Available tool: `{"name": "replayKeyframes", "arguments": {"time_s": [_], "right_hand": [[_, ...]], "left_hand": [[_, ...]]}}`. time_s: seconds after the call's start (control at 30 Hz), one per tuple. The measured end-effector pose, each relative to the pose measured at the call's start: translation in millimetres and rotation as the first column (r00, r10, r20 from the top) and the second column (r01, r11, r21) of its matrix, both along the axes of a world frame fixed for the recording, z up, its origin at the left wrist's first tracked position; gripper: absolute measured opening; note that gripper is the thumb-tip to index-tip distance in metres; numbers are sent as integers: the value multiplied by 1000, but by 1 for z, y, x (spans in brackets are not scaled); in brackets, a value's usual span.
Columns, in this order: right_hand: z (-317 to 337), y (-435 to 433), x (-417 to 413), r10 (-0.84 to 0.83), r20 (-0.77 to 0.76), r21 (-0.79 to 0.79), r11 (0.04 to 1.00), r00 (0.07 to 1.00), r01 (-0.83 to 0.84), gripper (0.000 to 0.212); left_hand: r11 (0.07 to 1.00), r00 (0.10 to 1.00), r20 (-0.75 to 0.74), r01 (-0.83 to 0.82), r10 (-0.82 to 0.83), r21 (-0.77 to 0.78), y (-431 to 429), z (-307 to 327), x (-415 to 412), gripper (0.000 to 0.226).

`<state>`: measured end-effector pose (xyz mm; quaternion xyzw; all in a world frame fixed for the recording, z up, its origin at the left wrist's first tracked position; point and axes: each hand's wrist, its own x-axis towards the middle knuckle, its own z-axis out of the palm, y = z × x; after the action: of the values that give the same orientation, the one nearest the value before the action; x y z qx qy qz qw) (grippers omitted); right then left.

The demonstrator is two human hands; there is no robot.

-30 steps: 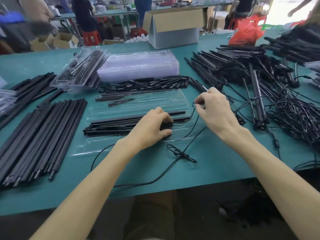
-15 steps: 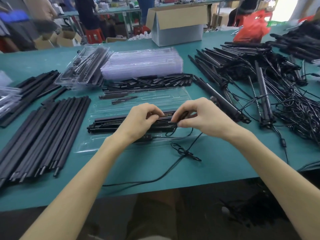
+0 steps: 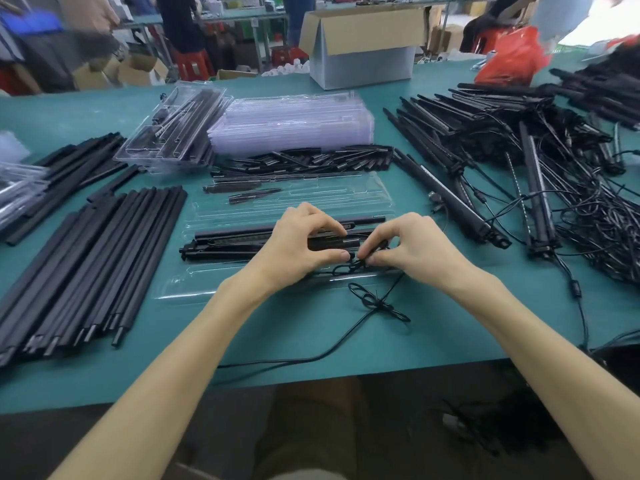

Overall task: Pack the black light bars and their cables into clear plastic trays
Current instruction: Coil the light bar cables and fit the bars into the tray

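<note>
**Operator:** Where does the piece sit?

**Inspector:** The black light bar (image 3: pixel 242 242) lies lengthwise in the clear plastic tray (image 3: pixel 194 289), flat on the green table (image 3: pixel 311 344) directly before you. Its right end is covered by your fingers.

**Operator:** And my hands?

**Inspector:** Your left hand (image 3: pixel 298 247) arches over the bar and grips it, fingers curled across the top and thumb on the near side. Your right hand (image 3: pixel 412 247) is just beside it. Its thumb and forefinger pinch the thin black cable (image 3: pixel 343 270) at the bar's end, and the other fingers are curled. Your forearms converge over the table's near edge.

**Operator:** The cable beyond?

**Inspector:** It runs toward you off the tray to a tied bundle (image 3: pixel 377 303) on the table.

**Operator:** Surroundings?

**Inspector:** A stack of empty trays (image 3: pixel 291 123) lies behind. Bare black bars (image 3: pixel 104 258) lie at your left, and a tangle of corded light bars (image 3: pixel 534 188) at your right.
</note>
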<state>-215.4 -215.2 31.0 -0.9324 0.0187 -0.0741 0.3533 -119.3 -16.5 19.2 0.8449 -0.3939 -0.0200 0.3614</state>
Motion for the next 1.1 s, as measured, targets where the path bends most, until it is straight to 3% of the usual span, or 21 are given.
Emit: {"name": "replayKeyframes", "arguments": {"time_s": [0.1, 0.23, 0.43, 0.6, 0.8, 0.97, 1.1], "right_hand": [[-5, -3, -5, 10, 39, 3, 1000, 999, -10, 18], [-10, -8, -14, 42, 65, -16, 999, 997, -41, 5], [-16, -12, -18, 27, 59, 52, 998, 998, -30, 6], [-16, -11, -14, 29, 36, 112, 993, 999, -33, 19], [-7, -13, 3, 25, -156, 210, 978, 988, 8, 29], [-2, -2, 18, -22, -242, 33, 999, 970, 31, 39], [-2, -3, 22, -60, -277, 1, 998, 959, 63, 71]], "left_hand": [[998, 998, 57, 32, -35, 59, -7, -1, -3, 45], [989, 992, 97, 62, -76, 134, -15, -7, -7, 43], [988, 990, 127, 47, -66, 149, -16, -10, -10, 44], [994, 998, 55, -29, 23, 102, -15, -11, -9, 61], [992, 994, 75, -86, 79, 98, -15, -13, -4, 37], [976, 981, 114, -173, 158, 135, -17, -13, -1, 30], [975, 982, 112, -168, 153, 146, -17, -12, -1, 26]]}}
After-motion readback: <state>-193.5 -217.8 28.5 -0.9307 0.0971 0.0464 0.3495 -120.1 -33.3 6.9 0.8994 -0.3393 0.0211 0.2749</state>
